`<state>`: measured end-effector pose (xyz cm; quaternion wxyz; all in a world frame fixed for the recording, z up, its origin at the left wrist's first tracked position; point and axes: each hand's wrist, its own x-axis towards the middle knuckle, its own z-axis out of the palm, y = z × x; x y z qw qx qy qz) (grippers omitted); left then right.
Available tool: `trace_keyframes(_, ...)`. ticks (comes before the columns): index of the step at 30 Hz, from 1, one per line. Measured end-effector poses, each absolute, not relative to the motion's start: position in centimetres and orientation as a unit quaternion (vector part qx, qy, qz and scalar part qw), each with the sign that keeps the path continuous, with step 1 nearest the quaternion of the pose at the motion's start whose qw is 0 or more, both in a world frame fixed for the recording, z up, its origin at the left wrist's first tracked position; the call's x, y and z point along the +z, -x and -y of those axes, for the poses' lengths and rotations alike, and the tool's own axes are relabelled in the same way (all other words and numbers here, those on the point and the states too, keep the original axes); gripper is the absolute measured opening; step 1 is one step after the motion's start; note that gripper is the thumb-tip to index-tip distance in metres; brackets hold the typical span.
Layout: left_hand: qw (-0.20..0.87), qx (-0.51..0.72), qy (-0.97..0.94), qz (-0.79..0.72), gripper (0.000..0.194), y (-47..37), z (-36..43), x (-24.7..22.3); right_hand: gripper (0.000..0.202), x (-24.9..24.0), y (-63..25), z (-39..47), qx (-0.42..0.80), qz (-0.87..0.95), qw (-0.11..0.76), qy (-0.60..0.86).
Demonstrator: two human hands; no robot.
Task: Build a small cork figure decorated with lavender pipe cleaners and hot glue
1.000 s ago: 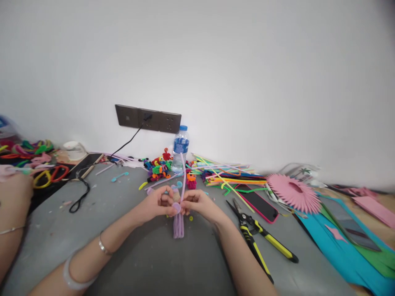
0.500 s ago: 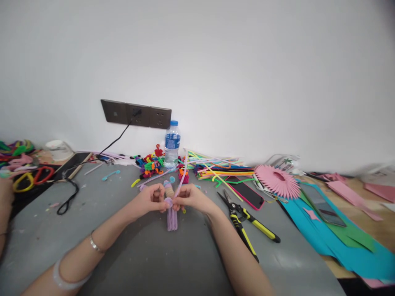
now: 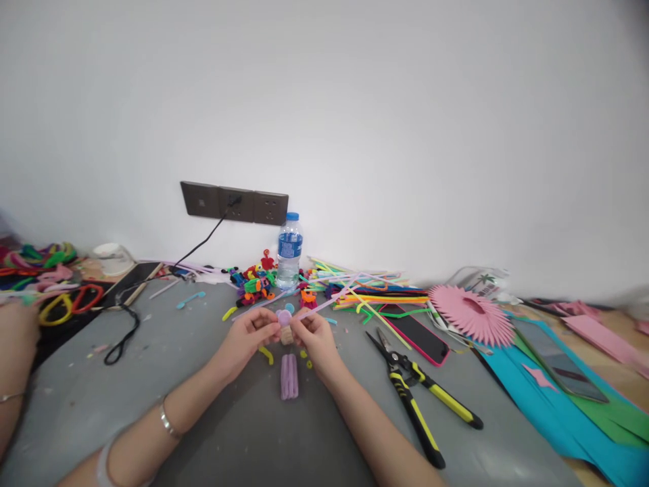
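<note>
Just above the grey table, both of my hands meet at a small lilac pipe-cleaner coil (image 3: 284, 316). My left hand (image 3: 253, 339) pinches the coil's left side between thumb and fingertips. My right hand (image 3: 317, 341) is closed on a long lilac pipe cleaner (image 3: 334, 301), whose free end slants up to the right. Right under the coil is a beige wound piece (image 3: 287, 335); whether the two are joined I cannot tell. A lilac pipe-cleaner bundle (image 3: 289, 377) lies closer to me on the table, apart from my fingers.
Yellow-handled pliers (image 3: 423, 389) and a red-edged phone (image 3: 416, 335) lie at right, near a pink pleated paper ring (image 3: 471, 314). A water bottle (image 3: 289, 253) stands by the wall among colourful pipe cleaners (image 3: 385, 294). At left are scissors (image 3: 71, 306) and another person's arm (image 3: 17, 365).
The view has shifted, so the table's things appear farther right and lower. The lilac coil has gone from below the beige piece to above it. The long pipe cleaner now leans right.
</note>
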<state>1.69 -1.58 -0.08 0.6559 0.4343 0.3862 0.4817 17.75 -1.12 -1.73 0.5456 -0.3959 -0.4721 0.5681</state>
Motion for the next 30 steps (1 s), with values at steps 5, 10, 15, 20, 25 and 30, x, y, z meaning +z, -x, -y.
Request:
trace_keyframes(5,0.666,0.469,-0.425,-0.396,0.036,-1.8,1.5,0.0,0.047,-1.8,-17.7,1.2,0.589,0.493,0.509,0.389)
trace_keyframes(10,0.654,0.453,-0.467,-0.386,0.031,-1.6,1.3,-0.5,0.049,-2.3,-17.6,1.0,0.587,0.517,0.494,0.379)
trace_keyframes(15,0.65,0.435,-0.481,-0.396,0.031,-1.3,1.1,-0.5,0.042,-1.9,-18.1,1.0,0.586,0.54,0.477,0.371)
trace_keyframes(20,0.656,0.425,-0.472,-0.408,0.045,-1.3,1.1,0.0,0.035,-1.4,-19.4,0.5,0.565,0.549,0.491,0.372)
trace_keyframes(25,0.663,0.374,-0.523,-0.383,0.056,-1.2,1.3,-0.4,0.028,-0.8,-20.6,0.4,0.593,0.551,0.457,0.368)
trace_keyframes(30,0.708,0.286,-0.551,-0.336,0.047,-1.2,1.7,-0.8,0.024,-0.4,-21.2,0.9,0.666,0.563,0.357,0.335)
